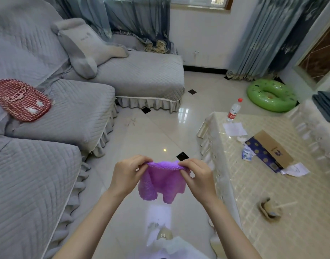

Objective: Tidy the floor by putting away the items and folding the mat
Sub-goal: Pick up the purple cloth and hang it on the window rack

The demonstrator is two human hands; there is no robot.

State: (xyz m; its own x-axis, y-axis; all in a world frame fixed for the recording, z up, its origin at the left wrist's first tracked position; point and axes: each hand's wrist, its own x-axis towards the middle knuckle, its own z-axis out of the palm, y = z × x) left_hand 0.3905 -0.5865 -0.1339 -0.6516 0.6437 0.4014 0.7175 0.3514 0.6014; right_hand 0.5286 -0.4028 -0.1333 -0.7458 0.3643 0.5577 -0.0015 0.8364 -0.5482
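Observation:
A small fuzzy purple mat point(163, 182) hangs in the air above the tiled floor point(154, 128), between the sofa and the table. My left hand point(126, 174) pinches its upper left edge. My right hand point(196, 176) pinches its upper right edge. The cloth droops below both hands in loose folds. A green inflatable ring point(271, 95) lies on the floor at the far right, near the curtain.
A grey quilted sofa point(48, 128) fills the left, with a red checked cushion point(20, 100) and a grey pillow point(85, 45). On the right stands a table point(272, 184) carrying a water bottle point(234, 110), papers, a cardboard box point(270, 150) and a crumpled brown item point(268, 210).

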